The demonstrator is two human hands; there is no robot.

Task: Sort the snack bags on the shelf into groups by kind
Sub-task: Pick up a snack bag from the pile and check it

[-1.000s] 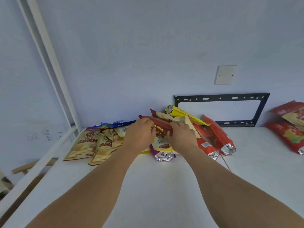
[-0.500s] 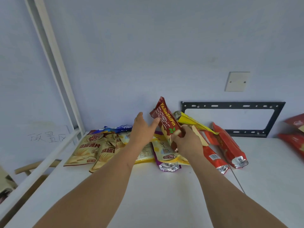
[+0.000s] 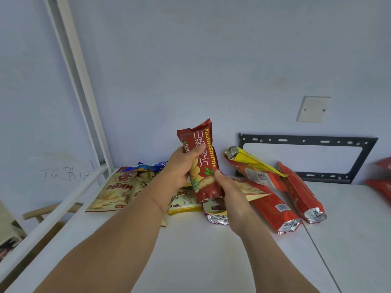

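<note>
Item: dark-red bag, tall, upright, lifted clear of pile. Left hand wrapped round its upper half, thumb across front; right hand curled round lower end. Both grips firm.

Step, by my read: one bag picked out, kind being checked.

Next: match needed. Orange-red bags lie just right on shelf; beige chip bags left. Colour differs from both, so prob. own spot, apart from the rest.

Your nearest free room is the bare front of the white shelf. Behind it, beige chip bags crowd the left, long orange-red foil bags the right. A white metal rail fences your left edge.
</note>
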